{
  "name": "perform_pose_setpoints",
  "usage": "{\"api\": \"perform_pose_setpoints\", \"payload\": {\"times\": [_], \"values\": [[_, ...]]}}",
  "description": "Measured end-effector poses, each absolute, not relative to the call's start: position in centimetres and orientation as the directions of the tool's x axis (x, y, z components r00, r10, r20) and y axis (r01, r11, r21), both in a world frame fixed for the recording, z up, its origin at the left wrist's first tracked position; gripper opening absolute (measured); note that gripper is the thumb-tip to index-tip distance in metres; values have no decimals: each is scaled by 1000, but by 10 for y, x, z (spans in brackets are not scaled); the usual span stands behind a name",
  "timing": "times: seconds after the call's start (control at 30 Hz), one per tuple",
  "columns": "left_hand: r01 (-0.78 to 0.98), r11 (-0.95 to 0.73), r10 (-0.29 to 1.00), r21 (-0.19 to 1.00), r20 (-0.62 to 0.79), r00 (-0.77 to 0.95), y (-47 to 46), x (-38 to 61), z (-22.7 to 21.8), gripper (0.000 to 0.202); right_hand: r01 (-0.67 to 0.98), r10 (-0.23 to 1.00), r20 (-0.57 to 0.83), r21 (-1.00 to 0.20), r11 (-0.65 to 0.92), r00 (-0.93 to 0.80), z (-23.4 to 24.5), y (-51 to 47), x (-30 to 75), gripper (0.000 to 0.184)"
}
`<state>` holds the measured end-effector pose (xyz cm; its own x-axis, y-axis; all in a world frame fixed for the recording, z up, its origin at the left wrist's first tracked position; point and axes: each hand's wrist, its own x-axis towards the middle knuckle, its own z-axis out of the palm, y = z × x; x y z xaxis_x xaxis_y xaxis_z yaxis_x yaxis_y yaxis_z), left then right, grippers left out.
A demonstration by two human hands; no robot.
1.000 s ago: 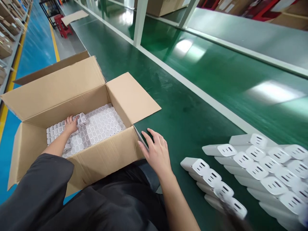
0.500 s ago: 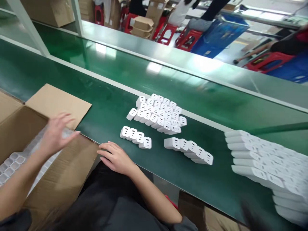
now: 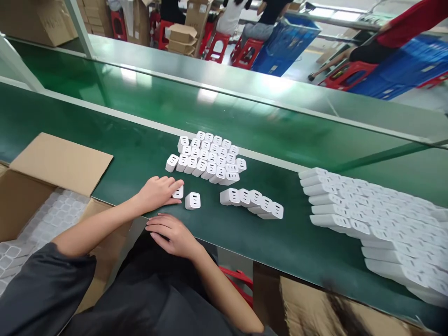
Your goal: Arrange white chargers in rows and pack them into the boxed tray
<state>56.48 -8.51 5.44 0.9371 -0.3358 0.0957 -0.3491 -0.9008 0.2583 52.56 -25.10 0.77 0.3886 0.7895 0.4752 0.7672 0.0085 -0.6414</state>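
Note:
My left hand (image 3: pixel 159 192) is wrapped around white USB chargers at the near side of the green table; one charger's port face (image 3: pixel 178 192) shows by the fingertips, and the hand covers the rest. Just right of it a single charger (image 3: pixel 193 200) stands apart. My right hand (image 3: pixel 172 233) rests at the table edge, fingers loosely stretched, with nothing in it. Beyond both hands is a cluster of chargers (image 3: pixel 211 156), ports facing up. A short slanting row of chargers (image 3: pixel 255 199) lies to the right.
On the left an open cardboard box (image 3: pixel 66 163) holds clear plastic trays (image 3: pixel 58 214). A large stack of chargers (image 3: pixel 378 210) fills the right of the green table (image 3: pixel 266 252). Behind a raised ledge, people sit on red stools (image 3: pixel 247 53) near blue bins (image 3: pixel 287 42).
My left hand has moved right from above the box to the small row of chargers and closed around some of them. My right hand stays at the table edge. The view has shifted right.

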Motion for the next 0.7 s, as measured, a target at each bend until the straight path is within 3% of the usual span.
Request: {"api": "perform_pose_setpoints", "payload": {"times": [0.07,0.17,0.27,0.43,0.53,0.6,0.63,0.7], "values": [[-174,-817,-163,550,70,984,-68,555,58,50,739,750,483,-673,-13,453,11,-251,525,22],[94,-404,74,910,-70,995,-47,531,63,57,678,588,507,-729,-98,630,21,-246,526,32],[220,21,208,975,-219,953,-39,504,64,61,664,490,520,-727,-176,700,35,-232,530,39],[288,344,260,894,-385,886,-37,476,56,62,753,640,488,-617,-228,593,53,-195,537,34],[252,226,361,941,-321,875,-24,465,53,61,786,714,449,-572,-233,538,59,-178,540,32],[126,-102,454,987,-66,889,-10,456,58,58,813,769,411,-534,-231,489,63,-171,543,32],[59,-318,446,946,94,890,-4,451,63,58,827,795,390,-511,-234,465,65,-167,545,32],[-9,-702,306,712,314,899,7,439,74,57,856,835,354,-460,-236,420,70,-160,548,33]]}}
